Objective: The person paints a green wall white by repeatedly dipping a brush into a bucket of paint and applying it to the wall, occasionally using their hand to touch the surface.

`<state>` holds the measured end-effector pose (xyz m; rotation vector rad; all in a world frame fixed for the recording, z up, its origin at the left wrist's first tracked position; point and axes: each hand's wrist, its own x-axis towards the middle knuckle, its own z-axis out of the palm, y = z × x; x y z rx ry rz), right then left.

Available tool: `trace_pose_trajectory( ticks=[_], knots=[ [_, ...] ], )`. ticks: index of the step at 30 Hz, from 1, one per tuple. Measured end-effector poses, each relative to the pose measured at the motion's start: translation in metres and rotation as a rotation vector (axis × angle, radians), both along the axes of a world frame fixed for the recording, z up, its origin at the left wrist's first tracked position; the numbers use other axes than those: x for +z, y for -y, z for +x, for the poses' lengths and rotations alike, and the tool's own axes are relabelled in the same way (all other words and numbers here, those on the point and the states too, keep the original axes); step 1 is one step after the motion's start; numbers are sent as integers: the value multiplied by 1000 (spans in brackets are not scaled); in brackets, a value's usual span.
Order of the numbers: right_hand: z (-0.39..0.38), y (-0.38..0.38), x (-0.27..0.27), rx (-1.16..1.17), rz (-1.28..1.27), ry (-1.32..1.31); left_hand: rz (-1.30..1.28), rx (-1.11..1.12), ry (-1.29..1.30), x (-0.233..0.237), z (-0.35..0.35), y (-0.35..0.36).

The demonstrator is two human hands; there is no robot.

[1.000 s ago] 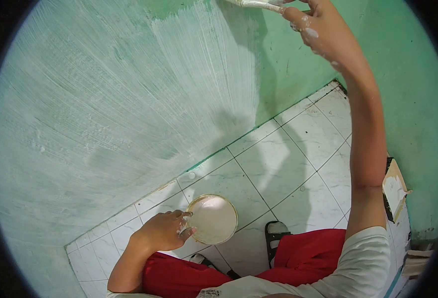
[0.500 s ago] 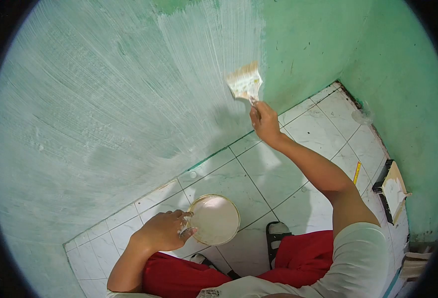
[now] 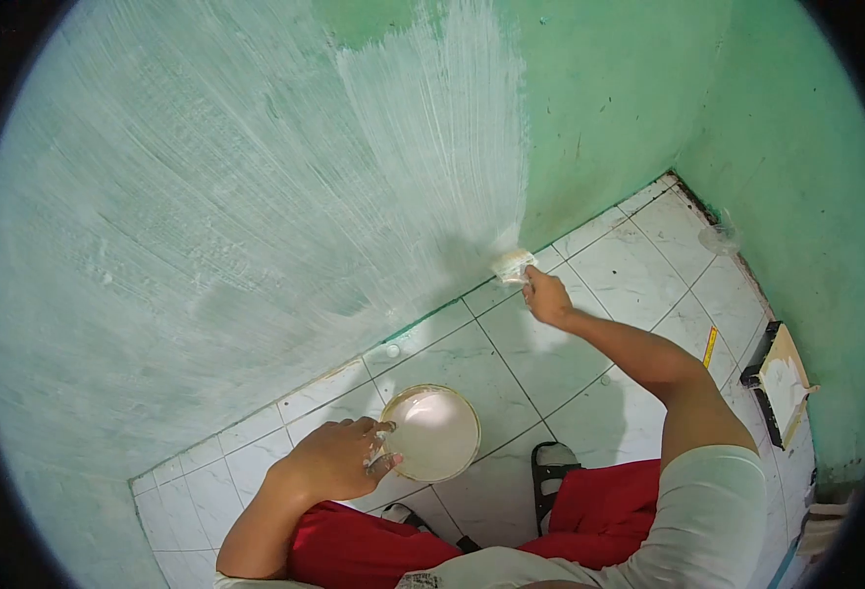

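Note:
My right hand is closed round the handle of a wide paintbrush, its bristles at the foot of the wall, close to the floor edge. White paint coats much of the brush. Streaky white paint covers the left part of the green wall; the right part is bare green. With paint smeared on its fingers, my left hand grips the near-left rim of a round paint bucket of whitish paint. The fingertips at the rim partly hide the grip.
White tiles cover the floor below the wall. To the right lie a paint-stained tray-like thing with a black edge and a yellow strip. A clear plastic piece sits by the corner. My sandalled foot is near the bucket.
My right hand has moved the paintbrush down the wall to its bottom edge, with fresh white streaks above. My left hand stays at the bucket; the view has shifted slightly.

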<state>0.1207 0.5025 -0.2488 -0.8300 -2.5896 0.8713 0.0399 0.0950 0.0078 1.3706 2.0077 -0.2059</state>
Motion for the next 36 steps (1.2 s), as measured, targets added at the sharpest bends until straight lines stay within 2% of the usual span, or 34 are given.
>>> trace_pose_trajectory(
  ticks=[1, 3, 4, 6, 8, 10, 12, 15, 17, 18, 20, 21, 23, 27, 29, 31, 33, 36],
  knots=[
    [-6, -7, 1, 1, 1, -6, 45, 23, 18, -4, 1, 5],
    [-26, -31, 14, 56, 167, -48, 101, 46, 24, -10, -1, 9],
    [-37, -40, 34, 58, 175, -57, 96, 41, 25, -12, -2, 10],
    [-49, -48, 100, 63, -25, 115, 98, 43, 24, -13, -3, 10],
    [-53, -53, 149, 111, 150, 10, 115, 50, 29, -12, -4, 10],
    [-44, -35, 233, 67, -54, 87, 88, 27, 24, -15, -6, 8],
    [-41, -40, 265, 148, 143, -76, 44, -2, 29, -13, -4, 3],
    [-18, -20, 323, 138, 195, -122, -57, 76, 36, -6, 0, -8],
    [-7, -11, 345, 167, 267, -286, -80, 100, 46, -11, -2, -10],
    [0, -4, 361, 171, 261, -292, -86, 106, 41, -13, -3, -10],
    [14, 11, 378, 134, 96, -285, -36, 91, 21, -19, -2, -6],
    [14, 13, 369, 128, 84, -275, -48, 86, 31, -18, 0, -7],
    [4, 15, 339, 101, 257, -686, -45, 133, 23, -12, 3, -9],
    [-24, 9, 266, 103, 93, -836, -121, 209, 22, 2, 13, -10],
    [-51, -9, 209, 185, 320, -1063, -129, 283, 25, 2, 15, -4],
    [-63, -16, 144, 180, 377, -1005, -167, 316, -7, 12, 23, -3],
    [-62, -11, 83, 183, 213, -775, -207, 356, -42, 20, 30, 4],
    [-53, -2, 7, 225, 154, -676, -214, 433, -56, 26, 44, 24]
  ],
)
